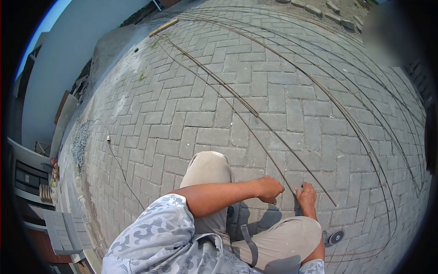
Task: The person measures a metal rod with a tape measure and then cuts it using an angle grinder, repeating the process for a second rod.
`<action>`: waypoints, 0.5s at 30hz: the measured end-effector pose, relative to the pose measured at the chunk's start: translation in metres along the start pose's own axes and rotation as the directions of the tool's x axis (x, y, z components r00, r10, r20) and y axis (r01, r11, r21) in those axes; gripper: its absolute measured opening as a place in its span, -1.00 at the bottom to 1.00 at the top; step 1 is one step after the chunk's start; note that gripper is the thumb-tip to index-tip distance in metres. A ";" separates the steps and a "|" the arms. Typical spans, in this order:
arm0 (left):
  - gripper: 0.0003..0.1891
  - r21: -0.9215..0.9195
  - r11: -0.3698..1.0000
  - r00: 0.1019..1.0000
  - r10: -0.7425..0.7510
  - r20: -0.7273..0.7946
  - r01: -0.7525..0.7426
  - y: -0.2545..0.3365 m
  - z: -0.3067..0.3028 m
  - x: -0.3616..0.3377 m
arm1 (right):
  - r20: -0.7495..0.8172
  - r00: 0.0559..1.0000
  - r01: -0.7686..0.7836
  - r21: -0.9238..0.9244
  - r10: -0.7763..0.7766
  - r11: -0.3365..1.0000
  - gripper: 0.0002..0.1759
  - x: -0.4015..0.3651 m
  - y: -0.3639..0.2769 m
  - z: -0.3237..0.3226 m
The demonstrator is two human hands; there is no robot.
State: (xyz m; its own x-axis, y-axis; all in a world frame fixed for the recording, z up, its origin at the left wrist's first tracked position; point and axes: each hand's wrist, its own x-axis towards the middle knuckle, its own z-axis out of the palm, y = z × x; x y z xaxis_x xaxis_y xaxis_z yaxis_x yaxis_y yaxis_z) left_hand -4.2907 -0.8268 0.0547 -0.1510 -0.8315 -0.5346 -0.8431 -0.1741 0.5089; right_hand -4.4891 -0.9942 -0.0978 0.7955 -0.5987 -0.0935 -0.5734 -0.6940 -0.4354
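My left hand (270, 189) reaches across my knee, its fingers curled closed beside a thin steel rod (255, 137). Whatever it may be pinching is too small to make out. Just to the right, my right hand (307, 195) is low over the paving with its fingers closed at the near end of that rod. Next to it lies a small bundle of longer steel rods (223, 84), one of which runs on past my right hand. An angle grinder (336, 236) with a round disc rests on the ground by my right knee.
Long bent steel rods (319, 84) curve over the block paving (210, 118) to the right. A wooden batten (163, 27) lies under the far rod ends. A cable with a plug (109, 139) trails on the left, near a gravel pile (80, 144). Loose blocks (313, 10) line the far edge.
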 end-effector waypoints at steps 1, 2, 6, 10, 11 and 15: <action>-0.48 0.003 1.000 1.000 0.000 -0.001 0.000 -0.001 0.001 0.001 | 0.127 0.987 -0.099 0.029 0.094 0.995 -0.69 -0.009 -0.001 0.011; -0.49 0.010 1.000 1.000 -0.002 -0.002 0.002 0.000 -0.001 0.001 | 0.169 0.980 -0.114 0.035 0.106 0.993 -0.68 -0.015 0.002 0.017; -0.49 0.019 1.000 1.000 -0.001 0.002 0.001 0.003 0.000 0.003 | 0.276 0.953 -0.146 0.053 0.126 0.988 -0.66 -0.022 0.012 0.033; -0.50 0.016 1.000 1.000 0.003 0.013 -0.003 0.005 0.002 0.006 | 0.244 0.970 -0.023 0.022 0.016 0.999 -0.71 -0.019 0.017 0.034; -0.50 0.019 1.000 1.000 0.009 0.004 -0.009 0.004 0.002 0.006 | 0.201 0.978 -0.071 0.060 0.058 0.996 -0.73 -0.015 0.017 0.031; -0.50 0.022 1.000 1.000 0.020 -0.003 -0.020 0.006 -0.003 0.008 | 0.008 0.996 -0.091 0.168 0.091 0.982 -0.78 -0.005 0.004 -0.021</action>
State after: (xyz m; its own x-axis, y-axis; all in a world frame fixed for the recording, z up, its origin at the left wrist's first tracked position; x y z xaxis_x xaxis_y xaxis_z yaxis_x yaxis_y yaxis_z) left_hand -4.2953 -0.8356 0.0555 -0.1664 -0.8364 -0.5222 -0.8508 -0.1460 0.5048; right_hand -4.4996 -1.0024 -0.0808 0.7412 -0.6566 -0.1397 -0.6027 -0.5591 -0.5694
